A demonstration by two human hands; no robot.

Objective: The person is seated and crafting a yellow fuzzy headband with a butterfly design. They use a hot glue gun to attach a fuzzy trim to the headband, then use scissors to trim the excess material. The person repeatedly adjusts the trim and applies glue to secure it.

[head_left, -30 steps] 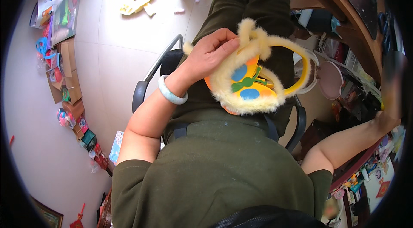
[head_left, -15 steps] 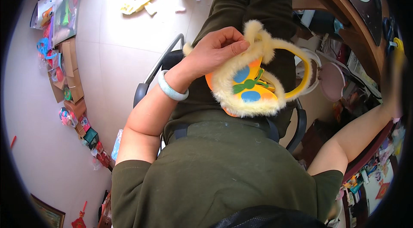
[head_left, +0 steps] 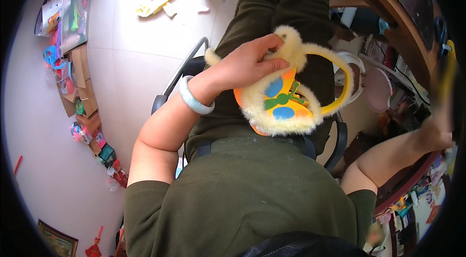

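Fluffy bag point(head_left: 253, 103): over the seated person's lap point(head_left: 293, 7), mouth side toward the right; whether it touches the trousers is hard to tell.
Left hand point(head_left: 245, 65): thumb and fingers drawn nearly together, pinching the pale fur beside the upper tuft point(head_left: 291, 39).
Right hand point(head_left: 439, 125): out at the blurred right rim, near the table point(head_left: 388, 7) and a yellow piece point(head_left: 452, 51) – I cannot tell how its fingers stand or what they hold.
Feel: probably light and soft, fur squashing easily under a pinch.
Butterfly point(head_left: 283, 100): flat, likely thin and bendable; best not gripped.
Handle point(head_left: 347, 80): a springy-looking loop – a sound hold, as is the furry rim.
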